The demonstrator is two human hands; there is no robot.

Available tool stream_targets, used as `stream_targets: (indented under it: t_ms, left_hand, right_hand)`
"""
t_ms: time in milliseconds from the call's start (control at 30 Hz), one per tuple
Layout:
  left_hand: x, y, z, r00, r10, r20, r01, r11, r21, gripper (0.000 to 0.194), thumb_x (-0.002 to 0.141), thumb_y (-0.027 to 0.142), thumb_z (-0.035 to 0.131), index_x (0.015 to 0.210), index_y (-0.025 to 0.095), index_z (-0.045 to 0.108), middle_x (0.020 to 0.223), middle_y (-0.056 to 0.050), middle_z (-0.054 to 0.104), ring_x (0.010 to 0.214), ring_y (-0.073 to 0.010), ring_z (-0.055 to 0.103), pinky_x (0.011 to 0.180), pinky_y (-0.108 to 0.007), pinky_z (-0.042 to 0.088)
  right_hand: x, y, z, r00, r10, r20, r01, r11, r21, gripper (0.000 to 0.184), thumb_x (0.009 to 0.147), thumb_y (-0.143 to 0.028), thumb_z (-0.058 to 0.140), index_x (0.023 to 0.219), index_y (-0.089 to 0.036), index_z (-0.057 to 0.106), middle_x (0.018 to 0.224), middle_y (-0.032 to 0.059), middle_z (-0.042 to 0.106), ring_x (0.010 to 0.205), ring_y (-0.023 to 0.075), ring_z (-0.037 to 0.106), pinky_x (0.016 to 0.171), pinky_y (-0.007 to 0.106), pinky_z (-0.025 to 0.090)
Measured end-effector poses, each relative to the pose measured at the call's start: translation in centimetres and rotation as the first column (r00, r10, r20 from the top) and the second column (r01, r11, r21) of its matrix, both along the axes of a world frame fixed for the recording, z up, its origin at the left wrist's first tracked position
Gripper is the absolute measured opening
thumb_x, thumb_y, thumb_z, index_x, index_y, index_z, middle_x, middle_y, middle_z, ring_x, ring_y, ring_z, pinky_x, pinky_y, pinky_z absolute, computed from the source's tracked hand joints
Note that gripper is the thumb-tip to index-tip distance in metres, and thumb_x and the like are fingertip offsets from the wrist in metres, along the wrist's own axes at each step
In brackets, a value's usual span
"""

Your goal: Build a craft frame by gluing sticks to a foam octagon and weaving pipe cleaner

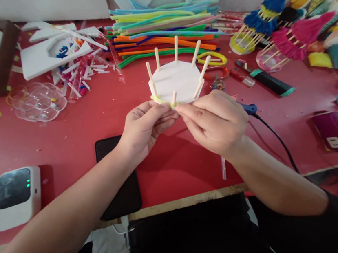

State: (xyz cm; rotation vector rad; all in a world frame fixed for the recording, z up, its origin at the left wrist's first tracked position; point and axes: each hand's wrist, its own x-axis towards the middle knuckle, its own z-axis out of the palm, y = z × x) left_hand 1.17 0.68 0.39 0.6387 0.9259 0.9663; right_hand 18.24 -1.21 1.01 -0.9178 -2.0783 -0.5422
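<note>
A white many-sided board (177,80) is held up over the red table, with several wooden sticks (176,49) standing around its rim. A fuzzy yellow pipe cleaner (157,99) runs along the near left rim, around the foot of a short stick. My left hand (144,125) is closed on the board's near edge, thumb on top by the pipe cleaner. Just right of it, my right hand (217,120) is pinched at the same short stick, on the yellow strand's end. Its fingertips partly hide that end.
Colourful pipe cleaners (163,30) lie behind the board. White board scraps (52,58) and a clear plastic tray (38,102) are at left. A black phone (121,202) lies under my left forearm. At right are a utility knife (273,82), a black cord (276,134) and yarn-wrapped stick models (296,43).
</note>
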Motion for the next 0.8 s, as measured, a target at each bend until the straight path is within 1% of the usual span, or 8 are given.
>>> stream_targets:
  t_ms: [133, 300, 400, 533, 633, 733, 800]
  left_hand:
    - [-0.06, 0.07, -0.11, 0.999, 0.022, 0.031, -0.023, 0.999, 0.026, 0.011, 0.086, 0.019, 0.069, 0.075, 0.016, 0.069, 0.073, 0.001, 0.076, 0.069, -0.0084, 0.075, 0.067, -0.013, 0.060]
    - [-0.14, 0.09, 0.00, 0.998, 0.065, -0.025, -0.063, 0.994, 0.091, 0.010, 0.083, 0.020, 0.073, 0.075, 0.018, 0.067, 0.072, 0.002, 0.075, 0.067, -0.0082, 0.074, 0.072, -0.015, 0.061]
    - [-0.17, 0.06, -0.07, 0.997, 0.078, -0.025, -0.073, 0.986, 0.153, 0.010, 0.079, 0.023, 0.077, 0.077, 0.019, 0.069, 0.073, 0.002, 0.076, 0.067, -0.0087, 0.074, 0.069, -0.016, 0.060]
    - [-0.19, 0.05, -0.34, 0.992, 0.117, -0.045, -0.107, 0.975, 0.196, 0.015, 0.075, 0.028, 0.082, 0.079, 0.021, 0.070, 0.074, 0.003, 0.076, 0.071, -0.0114, 0.075, 0.069, -0.018, 0.061]
    - [-0.18, 0.04, -0.40, 0.988, 0.138, -0.073, -0.119, 0.969, 0.216, 0.017, 0.074, 0.030, 0.084, 0.081, 0.023, 0.070, 0.077, 0.002, 0.077, 0.075, -0.0133, 0.076, 0.071, -0.021, 0.062]
    - [-0.13, -0.05, -0.36, 0.984, 0.152, -0.093, -0.126, 0.962, 0.244, 0.021, 0.072, 0.033, 0.086, 0.085, 0.023, 0.072, 0.080, 0.001, 0.078, 0.077, -0.0143, 0.076, 0.072, -0.022, 0.062]
    - [-0.09, -0.12, -0.38, 0.980, 0.170, -0.101, -0.138, 0.955, 0.264, 0.023, 0.072, 0.034, 0.086, 0.087, 0.023, 0.072, 0.081, 0.001, 0.078, 0.077, -0.0144, 0.076, 0.072, -0.022, 0.062]
  right_hand:
    - [0.04, -0.16, 0.24, 1.000, 0.003, -0.013, -0.004, 0.999, -0.035, 0.017, 0.088, -0.006, 0.064, 0.093, -0.019, 0.072, 0.071, 0.0011, 0.068, 0.063, 0.0136, 0.058, 0.064, 0.028, 0.050]
    - [0.27, -0.14, 0.33, 0.997, -0.030, -0.070, 0.024, 0.996, -0.086, 0.011, 0.089, -0.012, 0.067, 0.087, -0.022, 0.069, 0.075, 0.0018, 0.070, 0.067, 0.0149, 0.063, 0.069, 0.030, 0.052]
    - [0.47, -0.02, 0.30, 0.994, -0.037, -0.099, 0.029, 0.996, -0.085, 0.010, 0.090, -0.017, 0.068, 0.083, -0.023, 0.068, 0.069, 0.0006, 0.069, 0.063, 0.0147, 0.062, 0.065, 0.031, 0.052]
    - [0.68, 0.00, 0.34, 0.991, -0.040, -0.129, 0.029, 0.995, -0.090, 0.008, 0.091, -0.019, 0.069, 0.085, -0.023, 0.068, 0.065, -0.0012, 0.068, 0.058, 0.0133, 0.060, 0.058, 0.028, 0.049]
    - [0.79, -0.09, 0.31, 0.986, -0.075, -0.147, 0.054, 0.988, -0.142, 0.006, 0.093, -0.021, 0.067, 0.087, -0.023, 0.069, 0.066, -0.0006, 0.068, 0.060, 0.0141, 0.061, 0.060, 0.029, 0.050]
    - [0.79, -0.21, 0.27, 0.978, -0.137, -0.155, 0.102, 0.972, -0.214, 0.008, 0.094, -0.024, 0.065, 0.088, -0.024, 0.070, 0.069, 0.0010, 0.069, 0.062, 0.0154, 0.061, 0.062, 0.032, 0.051]
    - [0.72, -0.27, 0.30, 0.971, -0.149, -0.185, 0.105, 0.968, -0.229, 0.008, 0.094, -0.023, 0.065, 0.089, -0.024, 0.070, 0.070, 0.0016, 0.070, 0.062, 0.0155, 0.062, 0.062, 0.032, 0.051]
